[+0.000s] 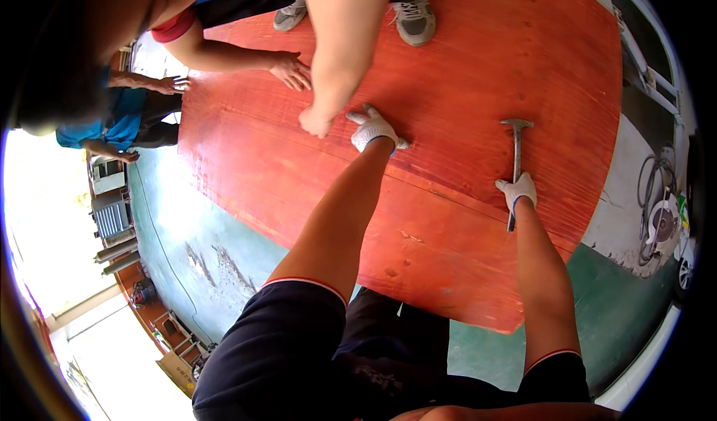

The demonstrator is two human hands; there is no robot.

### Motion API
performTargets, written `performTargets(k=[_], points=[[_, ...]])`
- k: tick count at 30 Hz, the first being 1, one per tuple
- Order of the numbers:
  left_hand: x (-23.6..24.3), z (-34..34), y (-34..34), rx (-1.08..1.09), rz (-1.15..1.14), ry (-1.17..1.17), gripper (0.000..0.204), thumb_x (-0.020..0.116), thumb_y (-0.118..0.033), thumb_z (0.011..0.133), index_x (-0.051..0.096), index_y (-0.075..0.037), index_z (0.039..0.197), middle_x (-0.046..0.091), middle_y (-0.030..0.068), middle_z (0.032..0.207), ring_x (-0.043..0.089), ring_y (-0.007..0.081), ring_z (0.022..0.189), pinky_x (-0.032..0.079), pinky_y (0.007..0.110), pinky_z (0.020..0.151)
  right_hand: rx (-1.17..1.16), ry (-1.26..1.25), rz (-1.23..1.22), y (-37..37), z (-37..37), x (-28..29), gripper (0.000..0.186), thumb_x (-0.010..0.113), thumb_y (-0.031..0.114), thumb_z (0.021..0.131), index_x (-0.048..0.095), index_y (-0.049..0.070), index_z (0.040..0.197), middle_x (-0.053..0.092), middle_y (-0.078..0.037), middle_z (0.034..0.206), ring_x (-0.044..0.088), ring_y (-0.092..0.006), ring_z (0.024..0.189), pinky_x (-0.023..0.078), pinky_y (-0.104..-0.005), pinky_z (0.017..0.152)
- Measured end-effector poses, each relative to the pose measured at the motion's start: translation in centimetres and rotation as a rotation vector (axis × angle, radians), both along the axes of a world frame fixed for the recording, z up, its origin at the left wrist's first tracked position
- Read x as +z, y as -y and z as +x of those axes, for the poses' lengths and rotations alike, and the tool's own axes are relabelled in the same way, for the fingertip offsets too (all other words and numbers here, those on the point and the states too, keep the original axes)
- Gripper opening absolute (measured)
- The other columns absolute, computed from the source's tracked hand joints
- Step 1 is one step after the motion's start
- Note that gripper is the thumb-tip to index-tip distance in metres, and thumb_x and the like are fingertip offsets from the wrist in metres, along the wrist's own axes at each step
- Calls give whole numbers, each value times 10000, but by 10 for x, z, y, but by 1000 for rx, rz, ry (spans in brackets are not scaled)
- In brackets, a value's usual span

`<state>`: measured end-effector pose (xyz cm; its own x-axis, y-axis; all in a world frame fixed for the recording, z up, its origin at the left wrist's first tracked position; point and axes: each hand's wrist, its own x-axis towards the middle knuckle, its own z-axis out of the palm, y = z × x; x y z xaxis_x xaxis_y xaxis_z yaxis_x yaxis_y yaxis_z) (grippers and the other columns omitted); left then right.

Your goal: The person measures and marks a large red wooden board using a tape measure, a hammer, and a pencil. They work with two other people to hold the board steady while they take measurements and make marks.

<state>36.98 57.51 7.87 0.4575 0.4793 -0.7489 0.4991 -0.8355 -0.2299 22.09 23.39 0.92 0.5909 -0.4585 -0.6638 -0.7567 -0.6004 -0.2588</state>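
Observation:
A large red-stained wooden panel [485,62] fills the middle, with a seam running across its lower part. My left hand [373,131] wears a white knit glove and lies on the panel above the seam, fingers spread and holding nothing. My right hand [520,189], gloved alike, is closed round the handle of a steel hammer [517,133] over the panel's right part, head pointing away from me. A co-worker's bare hand [287,70] rests on the panel beyond my left hand, and their other hand [316,122] is just left of mine.
The co-worker's shoes [411,21] stand on the panel. Another person in teal [108,122] stands at the far left edge. A circular saw [661,223] with a coiled cable lies at the right. Equipment [112,219] and a long cord are on the green floor at left.

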Motion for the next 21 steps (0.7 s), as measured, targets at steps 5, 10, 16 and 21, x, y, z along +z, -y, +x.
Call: performTargets(k=[5,10,16,21], points=[[-3,-6,-4,-41,2,42,1514,937,-612,656,-98,-193,1678,-89,237,1732,523,408,1409,539,440,1094,-9,77,-8,-2,-7,-5,612,883,331,802,593,-24,1207,709,-254,1166,698,-425,1079,544,-490,906],[-8,-16,-5,-77,-1,75,1525,933,-646,636,-70,-167,1681,-62,250,1729,467,394,1456,510,429,1124,-31,177,10,-5,-16,-8,569,868,309,821,585,-27,1181,711,-242,1124,700,-415,1028,536,-482,891],[-35,-31,-41,-352,-114,154,1450,909,-694,631,108,-77,1670,283,219,1669,472,337,1447,451,392,1170,-45,246,-168,-24,-29,-11,574,828,353,856,581,-31,1203,708,-266,1183,693,-431,1090,535,-488,924],[-47,-81,-94,-352,-411,355,1282,886,-624,699,238,-29,1632,445,214,1583,508,317,1415,457,389,1142,-92,179,-243,-47,-28,-14,617,752,448,920,587,-13,1295,687,-272,1256,663,-440,1173,528,-490,963]])
